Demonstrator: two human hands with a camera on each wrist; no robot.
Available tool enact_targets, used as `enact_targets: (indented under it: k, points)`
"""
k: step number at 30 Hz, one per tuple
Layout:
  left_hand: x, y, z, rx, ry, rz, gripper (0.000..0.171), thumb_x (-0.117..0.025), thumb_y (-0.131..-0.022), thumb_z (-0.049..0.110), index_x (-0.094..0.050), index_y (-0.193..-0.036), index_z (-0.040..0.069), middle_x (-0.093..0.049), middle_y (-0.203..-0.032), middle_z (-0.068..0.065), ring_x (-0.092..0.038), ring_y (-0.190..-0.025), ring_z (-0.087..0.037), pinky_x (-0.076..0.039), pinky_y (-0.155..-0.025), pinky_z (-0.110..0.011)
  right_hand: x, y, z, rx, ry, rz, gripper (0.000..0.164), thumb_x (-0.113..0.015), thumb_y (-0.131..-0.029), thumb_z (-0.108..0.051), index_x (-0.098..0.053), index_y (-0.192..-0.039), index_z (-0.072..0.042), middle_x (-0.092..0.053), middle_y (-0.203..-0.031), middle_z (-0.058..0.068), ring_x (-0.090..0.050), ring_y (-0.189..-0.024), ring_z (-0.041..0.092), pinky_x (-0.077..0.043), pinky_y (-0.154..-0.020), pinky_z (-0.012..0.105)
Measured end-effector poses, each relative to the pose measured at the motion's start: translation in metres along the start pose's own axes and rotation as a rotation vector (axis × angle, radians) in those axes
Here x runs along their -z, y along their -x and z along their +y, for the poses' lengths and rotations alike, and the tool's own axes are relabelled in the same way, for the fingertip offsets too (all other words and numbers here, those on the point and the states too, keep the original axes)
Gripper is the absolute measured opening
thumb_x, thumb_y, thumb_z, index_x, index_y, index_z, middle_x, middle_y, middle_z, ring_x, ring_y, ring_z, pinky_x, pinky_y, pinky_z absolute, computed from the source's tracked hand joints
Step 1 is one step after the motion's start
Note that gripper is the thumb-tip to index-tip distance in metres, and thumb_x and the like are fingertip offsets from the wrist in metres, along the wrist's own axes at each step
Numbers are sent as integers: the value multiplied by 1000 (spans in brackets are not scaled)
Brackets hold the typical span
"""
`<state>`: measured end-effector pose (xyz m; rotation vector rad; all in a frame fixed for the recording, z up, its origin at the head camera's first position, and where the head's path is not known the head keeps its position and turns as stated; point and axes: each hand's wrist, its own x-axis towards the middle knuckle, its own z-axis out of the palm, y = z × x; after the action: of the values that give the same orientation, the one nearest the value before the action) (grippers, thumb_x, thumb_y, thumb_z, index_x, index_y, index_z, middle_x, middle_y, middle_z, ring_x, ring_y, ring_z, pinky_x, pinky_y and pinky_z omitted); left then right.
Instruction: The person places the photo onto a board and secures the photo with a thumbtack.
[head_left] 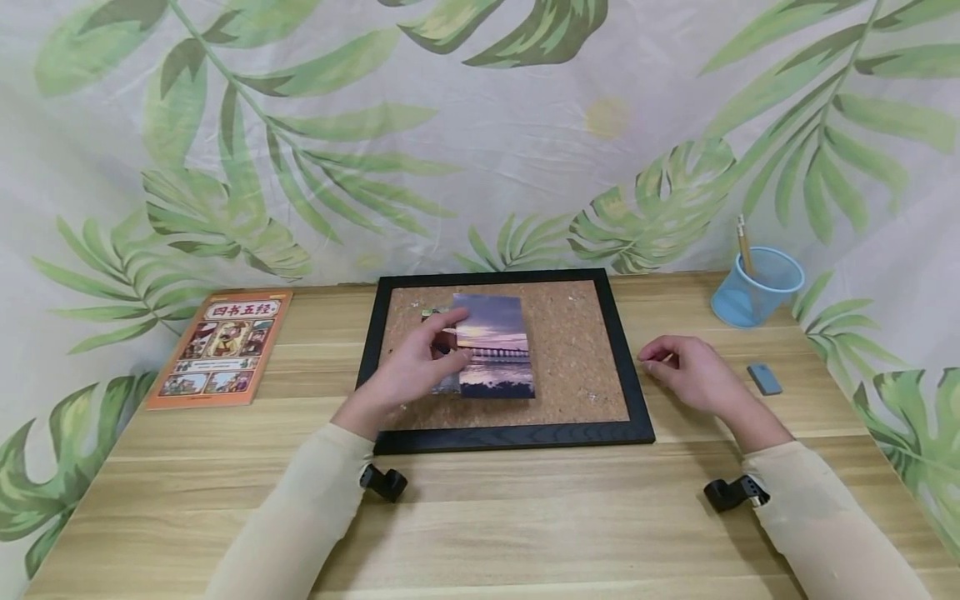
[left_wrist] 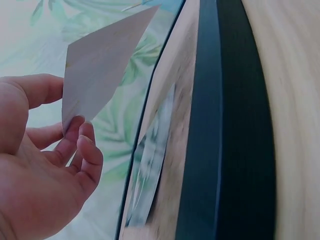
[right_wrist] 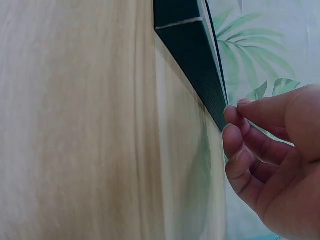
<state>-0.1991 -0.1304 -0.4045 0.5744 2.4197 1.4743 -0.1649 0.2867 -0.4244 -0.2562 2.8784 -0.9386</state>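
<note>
One sunset photo (head_left: pixel 497 348) is hovering above the corkboard (head_left: pixel 573 354), the left hand (head_left: pixel 412 362) pinching its left edge; just right of the corkboard, the right hand (head_left: pixel 693 375) is holding its fingers curled, though whether they are gripping anything I cannot tell.

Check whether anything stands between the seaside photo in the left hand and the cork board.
Partly: a second photo lies at the left of the cork board, partly hidden by the left hand and seaside photo. Over the board's right side, nothing visible intervenes beyond shiny spots too small to identify.
</note>
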Motion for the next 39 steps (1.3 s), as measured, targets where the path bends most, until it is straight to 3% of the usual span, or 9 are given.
enact_targets:
  k: [9,16,20,26,28,30,33,34,39]
  points:
    - [-29,-29,4,1,-4,-20,69,-68,-104,18,-40,-166,6,-59,-124,-16,-57,-103,-26,-47,-71,-33,-4,0,-3,24,-20,-6,12,-67,-104,-5,-76,-112,-2,-76,-102,13,-63,-86,18,-50,-78,33]
    - [-46,-47,1,19,-26,-53,71,-68,-104,17,-37,-166,1,-59,-112,-11,-55,-90,-22,-46,-74,-31,-7,0,-4,29,-26,-12,12,-67,-104,-4,-77,-111,-2,-75,-101,12,-62,-84,17,-50,-75,31]
    - [-53,-54,1,27,-63,-64,72,-68,-104,17,-37,-166,-1,-61,-116,-11,-58,-101,-20,-48,-84,-30,-8,1,-5,34,-29,-11,12,-67,-104,-4,-77,-111,-2,-76,-101,12,-62,-83,17,-50,-73,30]
    - [-60,-64,2,42,-160,-104,72,-67,-105,19,-36,-167,-1,-64,-105,-11,-58,-88,-20,-47,-76,-32,-7,0,-7,29,-28,-9,11,-68,-104,-5,-76,-111,-2,-75,-101,12,-61,-82,17,-50,-72,31]
    - [-62,-66,3,37,-236,-116,72,-65,-106,21,-35,-167,-1,-68,-116,-16,-62,-99,-26,-52,-85,-38,-7,0,-8,27,-28,-11,11,-68,-104,-6,-77,-111,-2,-75,-101,12,-61,-81,17,-50,-73,31]
    - [-64,-69,3,34,-319,-121,72,-64,-106,23,-35,-167,-1,-67,-138,-22,-62,-124,-34,-52,-103,-45,-6,0,-10,25,-29,-13,11,-68,-104,-6,-77,-111,-2,-75,-100,12,-61,-81,17,-50,-73,31]
    - [-66,-71,4,36,-409,-132,72,-63,-106,26,-35,-167,-1,-48,-166,-22,-40,-156,-41,-36,-128,-51,-6,-1,-13,18,-26,-11,13,-67,-105,-7,-77,-112,-3,-76,-101,11,-62,-82,17,-50,-74,33]
    - [-67,-72,4,38,-425,-137,72,-63,-106,26,-35,-167,-2,-42,-170,-22,-34,-160,-42,-31,-131,-51,-5,-1,-13,15,-23,-11,13,-67,-105,-7,-78,-112,-3,-76,-101,12,-62,-83,18,-51,-75,34]
    - [-68,-75,5,53,-460,-159,72,-62,-106,26,-34,-167,-2,-40,-171,-22,-28,-163,-42,-25,-134,-51,-6,-3,-17,7,-12,-5,14,-67,-106,-8,-78,-113,-3,-76,-104,13,-64,-85,20,-51,-77,35]
